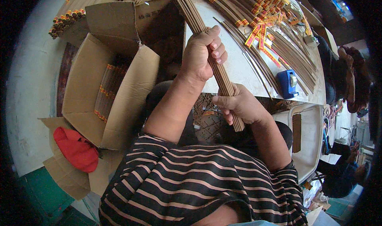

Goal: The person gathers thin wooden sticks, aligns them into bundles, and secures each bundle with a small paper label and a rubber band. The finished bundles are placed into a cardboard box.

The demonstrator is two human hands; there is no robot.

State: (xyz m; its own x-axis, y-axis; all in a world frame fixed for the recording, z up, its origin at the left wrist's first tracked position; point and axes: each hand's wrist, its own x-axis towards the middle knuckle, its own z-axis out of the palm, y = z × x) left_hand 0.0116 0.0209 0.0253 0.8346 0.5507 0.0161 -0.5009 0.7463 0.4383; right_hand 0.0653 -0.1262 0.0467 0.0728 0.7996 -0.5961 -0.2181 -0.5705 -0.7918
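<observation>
A bundle of long brown incense sticks [221,75] slants across my lap, its upper end over the table's edge and its lower end nearer my body. Around the upper part wraps my left hand [202,52], fingers closed. Lower down, my right hand [240,103] grips the same bundle with the thumb across it. Beyond my hands, loose incense sticks [292,52] lie on the white table [234,54], along with red and yellow paper bands [256,35]. A blue tape dispenser [287,84] stands at the table's near edge, right of my hands.
An open cardboard box [133,92] at my left holds banded incense bundles [109,91]. A red cloth item [75,149] lies on cardboard beside it. More banded bundles [242,5] are piled at the table's back. Broken sticks [209,120] litter the area below my hands. Other people are at the right.
</observation>
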